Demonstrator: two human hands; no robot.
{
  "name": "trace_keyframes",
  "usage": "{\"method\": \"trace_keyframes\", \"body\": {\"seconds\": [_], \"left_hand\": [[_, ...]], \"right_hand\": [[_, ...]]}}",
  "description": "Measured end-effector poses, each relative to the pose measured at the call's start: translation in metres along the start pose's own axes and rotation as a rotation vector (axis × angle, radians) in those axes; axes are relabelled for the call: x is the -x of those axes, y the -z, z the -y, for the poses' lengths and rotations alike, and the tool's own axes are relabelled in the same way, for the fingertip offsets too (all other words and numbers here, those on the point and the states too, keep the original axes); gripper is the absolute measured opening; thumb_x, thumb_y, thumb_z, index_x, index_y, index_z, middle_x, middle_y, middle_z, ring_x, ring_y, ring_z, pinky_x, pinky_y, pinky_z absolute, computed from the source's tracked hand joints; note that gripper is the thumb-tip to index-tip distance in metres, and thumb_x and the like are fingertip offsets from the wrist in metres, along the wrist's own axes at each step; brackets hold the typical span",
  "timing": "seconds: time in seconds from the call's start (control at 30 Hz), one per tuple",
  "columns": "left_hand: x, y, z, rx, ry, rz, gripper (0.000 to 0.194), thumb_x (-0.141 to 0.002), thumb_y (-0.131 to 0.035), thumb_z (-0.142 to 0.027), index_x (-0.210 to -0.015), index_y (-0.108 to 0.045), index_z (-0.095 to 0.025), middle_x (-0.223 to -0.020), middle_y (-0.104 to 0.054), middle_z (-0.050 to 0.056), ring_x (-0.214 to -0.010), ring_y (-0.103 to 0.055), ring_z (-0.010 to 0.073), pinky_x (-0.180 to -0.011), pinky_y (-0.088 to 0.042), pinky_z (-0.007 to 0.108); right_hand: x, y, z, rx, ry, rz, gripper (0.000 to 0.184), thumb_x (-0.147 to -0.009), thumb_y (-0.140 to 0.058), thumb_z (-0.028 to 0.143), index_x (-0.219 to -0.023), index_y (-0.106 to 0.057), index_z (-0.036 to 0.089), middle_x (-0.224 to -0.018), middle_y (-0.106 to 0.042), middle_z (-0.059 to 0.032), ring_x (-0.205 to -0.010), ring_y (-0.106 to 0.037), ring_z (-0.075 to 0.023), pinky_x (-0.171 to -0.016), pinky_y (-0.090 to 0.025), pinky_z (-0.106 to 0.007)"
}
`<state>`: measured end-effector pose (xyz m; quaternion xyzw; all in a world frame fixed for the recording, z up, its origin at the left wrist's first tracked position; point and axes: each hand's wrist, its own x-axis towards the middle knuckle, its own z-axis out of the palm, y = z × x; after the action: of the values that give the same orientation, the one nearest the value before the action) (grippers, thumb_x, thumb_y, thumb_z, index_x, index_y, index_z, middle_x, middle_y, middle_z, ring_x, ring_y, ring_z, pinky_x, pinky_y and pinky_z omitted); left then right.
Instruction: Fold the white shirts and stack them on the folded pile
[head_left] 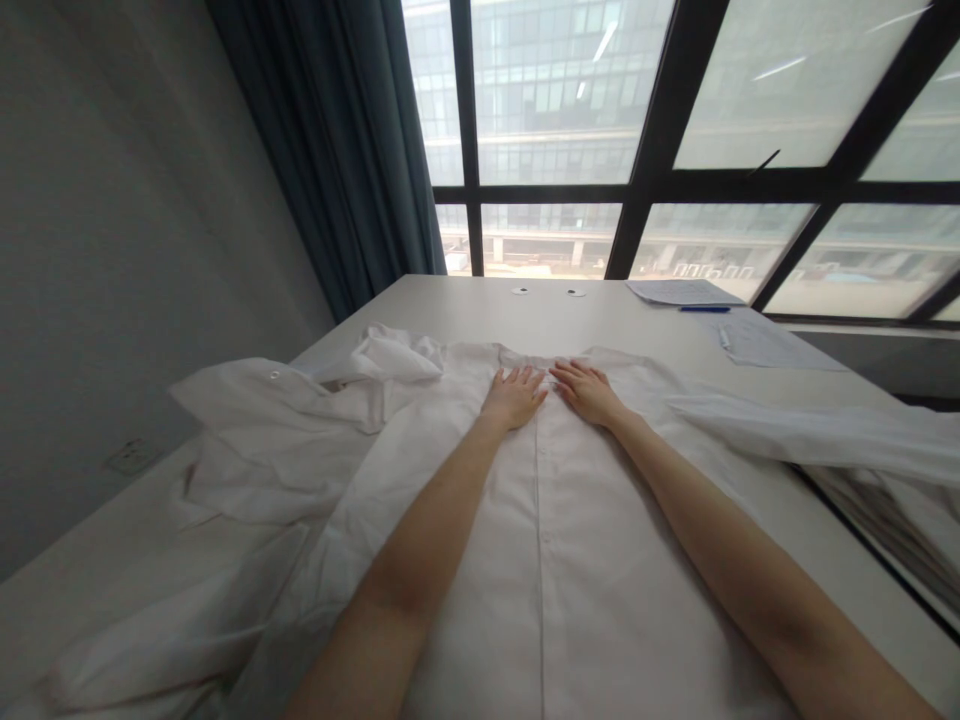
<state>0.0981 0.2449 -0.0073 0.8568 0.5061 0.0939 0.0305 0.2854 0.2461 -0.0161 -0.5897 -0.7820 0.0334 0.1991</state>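
Note:
A white button-front shirt [592, 560] lies spread on the table, its collar end away from me and its button line running down the middle. My left hand [516, 397] rests flat on the cloth just left of the button line, near the collar, fingers spread. On the other side of that line my right hand [589, 390] lies flat too, its fingers pointing in toward the left hand. One sleeve [810, 430] stretches out to the right over the table's edge. More crumpled white cloth [277, 430] is bunched at the left.
The white table [450, 300] reaches toward a black-framed window. Papers [780, 340], a blue pen [705, 309] and a small white marker-like stick [724, 337] lie at the far right. A dark blue curtain [352, 150] hangs at the back left beside a grey wall with a socket [133, 457].

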Motion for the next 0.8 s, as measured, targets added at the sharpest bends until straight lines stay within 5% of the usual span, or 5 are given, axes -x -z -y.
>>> {"method": "trace_keyframes", "body": {"seconds": [0.23, 0.4, 0.8], "left_hand": [[0.000, 0.000, 0.000, -0.059, 0.071, 0.052, 0.058, -0.097, -0.025, -0.057, -0.149, -0.033, -0.031, -0.157, -0.028, 0.009, -0.144, -0.024, 0.0323, -0.114, -0.016, 0.055], [-0.001, 0.000, -0.001, -0.053, 0.112, 0.089, 0.061, -0.097, -0.021, -0.056, -0.151, -0.028, -0.029, -0.159, -0.022, 0.010, -0.146, -0.018, 0.0330, -0.115, -0.015, 0.055], [-0.004, 0.005, 0.016, -0.042, 0.139, 0.168, 0.061, -0.098, -0.020, -0.046, -0.154, -0.019, -0.023, -0.162, -0.010, 0.005, -0.148, -0.011, 0.0267, -0.117, -0.012, 0.053]], "right_hand": [[0.000, -0.003, 0.003, 0.137, -0.032, 0.060, 0.041, -0.100, -0.031, 0.036, -0.133, -0.055, 0.027, -0.148, -0.046, -0.0068, -0.136, -0.038, -0.0268, -0.109, -0.023, -0.058], [0.001, -0.002, -0.001, 0.181, -0.087, 0.049, 0.044, -0.101, -0.025, 0.033, -0.133, -0.055, 0.027, -0.146, -0.049, -0.0063, -0.136, -0.039, -0.0226, -0.109, -0.028, -0.052], [0.002, -0.003, -0.019, 0.237, -0.153, 0.188, 0.056, -0.099, -0.018, 0.042, -0.152, -0.027, 0.028, -0.160, -0.023, -0.0006, -0.143, -0.026, -0.0270, -0.113, -0.024, -0.051]]}}
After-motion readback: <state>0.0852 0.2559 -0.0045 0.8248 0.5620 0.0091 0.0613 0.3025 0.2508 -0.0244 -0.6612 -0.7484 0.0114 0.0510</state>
